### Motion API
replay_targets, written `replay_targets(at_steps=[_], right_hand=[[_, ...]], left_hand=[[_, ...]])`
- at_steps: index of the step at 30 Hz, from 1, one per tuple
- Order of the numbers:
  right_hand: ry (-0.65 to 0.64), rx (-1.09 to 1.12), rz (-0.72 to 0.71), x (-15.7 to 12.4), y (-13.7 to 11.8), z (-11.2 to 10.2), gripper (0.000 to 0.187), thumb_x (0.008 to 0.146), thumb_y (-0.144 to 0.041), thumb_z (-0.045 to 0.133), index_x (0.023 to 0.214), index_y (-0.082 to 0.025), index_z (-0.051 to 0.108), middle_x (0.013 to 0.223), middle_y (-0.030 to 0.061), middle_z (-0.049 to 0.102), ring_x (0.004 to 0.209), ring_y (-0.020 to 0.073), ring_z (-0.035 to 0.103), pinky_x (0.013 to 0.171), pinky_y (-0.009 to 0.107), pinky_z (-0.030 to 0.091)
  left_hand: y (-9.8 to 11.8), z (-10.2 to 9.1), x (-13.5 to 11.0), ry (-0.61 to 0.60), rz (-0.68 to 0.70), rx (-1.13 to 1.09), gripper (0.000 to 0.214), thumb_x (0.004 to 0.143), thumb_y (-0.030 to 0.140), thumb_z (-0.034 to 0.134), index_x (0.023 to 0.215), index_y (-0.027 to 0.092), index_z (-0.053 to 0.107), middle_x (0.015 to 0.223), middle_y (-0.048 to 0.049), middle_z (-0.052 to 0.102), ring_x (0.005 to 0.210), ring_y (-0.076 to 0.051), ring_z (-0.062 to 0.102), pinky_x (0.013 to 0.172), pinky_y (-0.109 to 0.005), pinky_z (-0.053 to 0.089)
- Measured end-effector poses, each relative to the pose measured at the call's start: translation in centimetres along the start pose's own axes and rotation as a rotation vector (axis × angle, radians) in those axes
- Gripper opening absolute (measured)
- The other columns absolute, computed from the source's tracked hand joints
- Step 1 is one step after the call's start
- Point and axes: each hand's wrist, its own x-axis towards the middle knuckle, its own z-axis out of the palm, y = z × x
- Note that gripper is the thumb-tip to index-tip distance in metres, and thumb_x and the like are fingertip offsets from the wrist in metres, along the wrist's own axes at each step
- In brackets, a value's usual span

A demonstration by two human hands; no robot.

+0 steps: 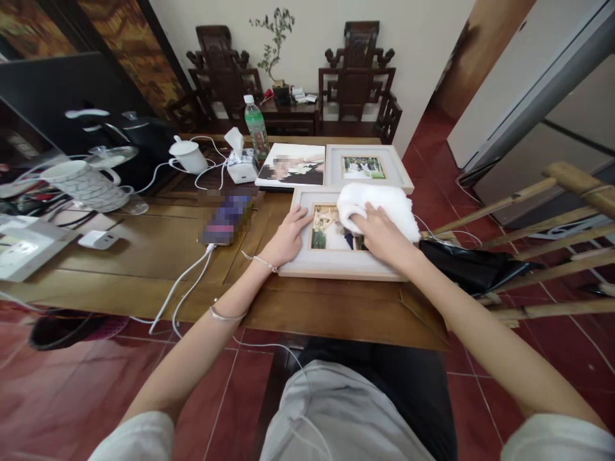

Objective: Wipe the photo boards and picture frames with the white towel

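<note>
A white-framed photo (307, 256) lies flat on the wooden table (158, 250) in front of me. My left hand (288, 237) rests flat on the frame's left edge, fingers stretched out. My right hand (379, 234) presses a white cloth (389, 205) onto the glass over the picture, fingers curled into the cloth. Two more pictures lie behind: an unframed print (293, 165) and a second white frame (368, 168).
A phone (225, 219) with a white cable, a tissue box (240, 163), a green bottle (256, 131), a white kettle (188, 155) and a patterned mug (86, 184) stand on the table's left. A black bag (471, 266) and bamboo poles (542, 224) lie at right. Two dark chairs stand behind.
</note>
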Motion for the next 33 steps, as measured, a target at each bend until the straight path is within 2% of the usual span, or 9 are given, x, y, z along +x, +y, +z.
replay_targets(at_steps=[4, 7, 12, 16, 20, 23, 26, 29, 33], right_hand=[[0.018, -0.045, 0.020, 3.0, 1.3, 0.5, 0.059, 0.080, 0.008, 0.040, 0.134, -0.010, 0.056, 0.150, 0.0211, 0.046, 0.141, 0.0372, 0.035, 0.110, 0.056, 0.030], [-0.042, -0.081, -0.012, 3.1, 1.1, 0.6, 0.058, 0.081, 0.007, 0.040, 0.134, -0.010, 0.056, 0.153, 0.0204, 0.042, 0.143, 0.0380, 0.031, 0.110, 0.058, 0.028], [-0.154, -0.084, -0.128, -0.8, -1.4, -1.7, 0.057, 0.079, 0.007, 0.038, 0.128, -0.012, 0.060, 0.144, 0.0200, 0.052, 0.134, 0.0377, 0.043, 0.105, 0.052, 0.035], [-0.291, 0.030, -0.202, -4.6, -3.5, -5.1, 0.055, 0.076, 0.007, 0.040, 0.120, -0.016, 0.064, 0.116, 0.0168, 0.067, 0.107, 0.0304, 0.063, 0.089, 0.039, 0.046], [-0.314, 0.148, -0.290, -6.7, -5.3, -6.8, 0.054, 0.074, 0.006, 0.040, 0.114, -0.020, 0.066, 0.109, 0.0120, 0.069, 0.102, 0.0269, 0.065, 0.088, 0.037, 0.047], [-0.254, 0.164, -0.331, -6.6, -6.0, -5.9, 0.057, 0.073, 0.007, 0.040, 0.117, -0.019, 0.065, 0.121, 0.0130, 0.066, 0.119, 0.0290, 0.058, 0.099, 0.042, 0.044], [-0.206, 0.159, -0.273, -4.8, -5.2, -3.7, 0.065, 0.073, 0.008, 0.039, 0.129, -0.018, 0.058, 0.140, 0.0142, 0.056, 0.134, 0.0296, 0.047, 0.104, 0.045, 0.042], [-0.092, 0.112, -0.187, -1.6, -2.8, -1.4, 0.068, 0.073, 0.010, 0.036, 0.132, -0.015, 0.055, 0.156, 0.0156, 0.039, 0.140, 0.0304, 0.039, 0.108, 0.049, 0.039], [0.025, -0.027, -0.120, 3.3, 0.1, 0.5, 0.064, 0.077, 0.010, 0.037, 0.135, -0.012, 0.052, 0.163, 0.0160, 0.025, 0.147, 0.0383, 0.023, 0.111, 0.063, 0.029]], left_hand=[[-0.1, 0.1, 0.0, -0.007, 0.010, -0.018, 0.069, 0.073, 0.000, 0.041, 0.138, 0.017, 0.055, 0.150, -0.0096, 0.049, 0.149, -0.029, 0.028, 0.121, -0.057, 0.026], [-0.1, 0.3, 0.0, 0.024, 0.011, -0.030, 0.067, 0.074, 0.000, 0.041, 0.137, 0.018, 0.056, 0.148, -0.0081, 0.051, 0.148, -0.028, 0.029, 0.122, -0.056, 0.026], [0.1, 0.6, 0.1, 0.073, -0.024, -0.039, 0.064, 0.076, 0.000, 0.040, 0.136, 0.015, 0.057, 0.146, -0.0114, 0.053, 0.147, -0.028, 0.033, 0.122, -0.053, 0.027], [0.2, 0.7, 0.2, 0.083, -0.036, -0.037, 0.061, 0.077, 0.002, 0.041, 0.135, 0.012, 0.057, 0.146, -0.0134, 0.053, 0.146, -0.029, 0.035, 0.122, -0.052, 0.028], [0.0, 0.8, 0.1, 0.090, -0.022, -0.034, 0.061, 0.077, 0.003, 0.042, 0.135, 0.014, 0.057, 0.145, -0.0111, 0.054, 0.146, -0.029, 0.035, 0.122, -0.054, 0.028], [0.0, 0.6, 0.1, 0.064, -0.022, -0.027, 0.061, 0.078, 0.002, 0.041, 0.136, 0.013, 0.056, 0.147, -0.0127, 0.052, 0.147, -0.029, 0.033, 0.122, -0.054, 0.028], [0.2, 0.4, 0.2, 0.035, -0.036, -0.019, 0.059, 0.078, 0.002, 0.039, 0.135, 0.007, 0.056, 0.148, -0.0180, 0.049, 0.147, -0.031, 0.032, 0.122, -0.054, 0.027], [0.3, 0.3, 0.2, 0.022, -0.031, -0.013, 0.058, 0.078, 0.002, 0.039, 0.134, 0.002, 0.055, 0.148, -0.0215, 0.048, 0.147, -0.032, 0.032, 0.123, -0.053, 0.026], [-0.2, 0.4, 0.0, 0.035, -0.016, -0.014, 0.061, 0.078, 0.003, 0.041, 0.137, 0.013, 0.055, 0.149, -0.0137, 0.049, 0.147, -0.030, 0.033, 0.122, -0.055, 0.027]])
